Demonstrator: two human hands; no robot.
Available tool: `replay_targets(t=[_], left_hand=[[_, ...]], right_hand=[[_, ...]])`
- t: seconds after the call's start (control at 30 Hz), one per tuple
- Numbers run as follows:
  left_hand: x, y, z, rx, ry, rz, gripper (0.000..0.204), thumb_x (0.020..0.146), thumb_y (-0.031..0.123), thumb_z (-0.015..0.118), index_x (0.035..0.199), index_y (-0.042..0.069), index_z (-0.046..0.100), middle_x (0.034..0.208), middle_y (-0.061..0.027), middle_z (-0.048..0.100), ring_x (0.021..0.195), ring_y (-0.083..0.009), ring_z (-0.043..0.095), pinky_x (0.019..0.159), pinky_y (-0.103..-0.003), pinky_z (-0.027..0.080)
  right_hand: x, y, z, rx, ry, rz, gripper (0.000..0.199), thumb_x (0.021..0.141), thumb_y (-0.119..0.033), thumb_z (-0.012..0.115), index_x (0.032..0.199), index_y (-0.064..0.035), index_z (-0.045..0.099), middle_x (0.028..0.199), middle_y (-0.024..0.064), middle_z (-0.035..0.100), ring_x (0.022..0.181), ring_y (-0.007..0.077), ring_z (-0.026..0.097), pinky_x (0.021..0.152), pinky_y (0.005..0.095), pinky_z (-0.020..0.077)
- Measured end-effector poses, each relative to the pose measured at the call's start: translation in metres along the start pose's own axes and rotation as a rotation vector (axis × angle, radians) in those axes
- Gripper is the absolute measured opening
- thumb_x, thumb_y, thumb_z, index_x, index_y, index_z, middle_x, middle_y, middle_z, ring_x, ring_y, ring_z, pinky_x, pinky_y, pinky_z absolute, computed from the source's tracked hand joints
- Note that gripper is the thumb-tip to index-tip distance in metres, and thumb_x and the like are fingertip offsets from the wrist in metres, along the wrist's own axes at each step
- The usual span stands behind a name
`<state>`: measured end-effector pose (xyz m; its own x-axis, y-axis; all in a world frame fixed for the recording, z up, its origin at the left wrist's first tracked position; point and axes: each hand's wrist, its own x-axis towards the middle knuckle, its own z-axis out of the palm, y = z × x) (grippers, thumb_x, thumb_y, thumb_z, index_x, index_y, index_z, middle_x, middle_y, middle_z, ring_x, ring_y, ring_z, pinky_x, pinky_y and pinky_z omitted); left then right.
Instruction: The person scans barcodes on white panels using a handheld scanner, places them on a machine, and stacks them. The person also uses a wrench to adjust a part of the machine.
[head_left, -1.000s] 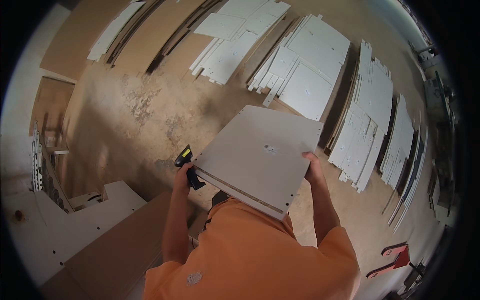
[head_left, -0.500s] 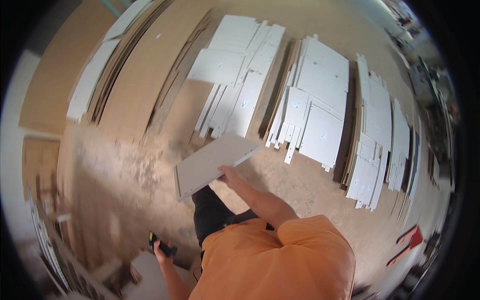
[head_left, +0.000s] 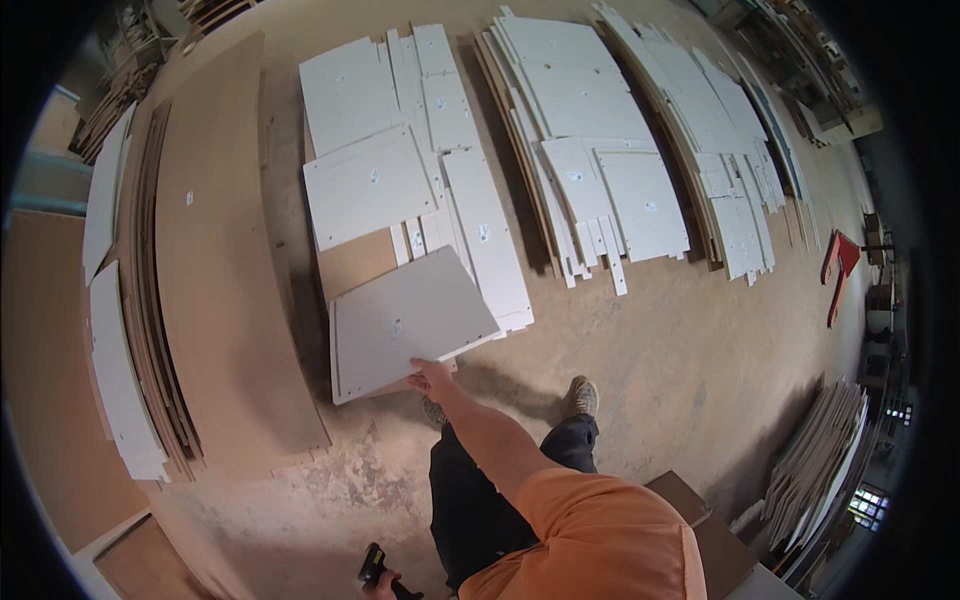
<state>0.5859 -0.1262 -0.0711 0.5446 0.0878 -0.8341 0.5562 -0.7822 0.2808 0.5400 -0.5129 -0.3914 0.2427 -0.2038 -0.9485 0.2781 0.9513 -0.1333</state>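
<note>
My right hand [head_left: 430,378] reaches forward and grips the near edge of a white rectangular panel [head_left: 405,320]. The panel lies low and nearly flat over a stack of white panels [head_left: 370,185] on a brown board on the floor. My left hand [head_left: 380,582] hangs at the bottom edge of the view, closed around a small black and yellow handheld device [head_left: 372,565]. My legs and one shoe [head_left: 585,397] stand just behind the panel.
More stacks of white cut panels [head_left: 600,150] lie in rows across the concrete floor to the right. Large brown boards [head_left: 215,260] lie on the left. Panels lean upright at the lower right [head_left: 820,460]. A red frame [head_left: 838,262] stands at the right.
The panel, held up near my chest with both hands a second ago, has gone down onto the floor stack in my right hand alone. My left hand dropped to my side with the device.
</note>
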Motion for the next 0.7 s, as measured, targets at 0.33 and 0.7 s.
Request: replay_targets(t=[0.33, 0.7], left_hand=[[-0.007, 0.005, 0.008, 0.473, -0.1, 0.313, 0.035, 0.074, 0.027, 0.077, 0.086, -0.006, 0.073, 0.073, -0.0153, 0.071, 0.068, -0.0284, 0.07, 0.063, -0.043, 0.051], [-0.059, 0.131, 0.237, 1.026, -0.279, 1.014, 0.038, 0.069, 0.034, 0.076, 0.078, -0.002, 0.072, 0.072, -0.0216, 0.07, 0.074, -0.0407, 0.07, 0.067, -0.048, 0.054]], right_hand=[[-0.094, 0.05, -0.099, -1.45, -0.319, -0.196, 0.023, 0.085, -0.027, 0.073, 0.096, -0.0069, 0.07, 0.083, 0.0101, 0.074, 0.072, 0.0187, 0.072, 0.066, 0.0364, 0.0577], [-0.315, -0.06, -0.353, -0.885, 0.085, -0.446, 0.035, 0.088, -0.027, 0.067, 0.112, -0.0009, 0.071, 0.099, 0.0123, 0.076, 0.083, 0.021, 0.075, 0.068, 0.0343, 0.0599]])
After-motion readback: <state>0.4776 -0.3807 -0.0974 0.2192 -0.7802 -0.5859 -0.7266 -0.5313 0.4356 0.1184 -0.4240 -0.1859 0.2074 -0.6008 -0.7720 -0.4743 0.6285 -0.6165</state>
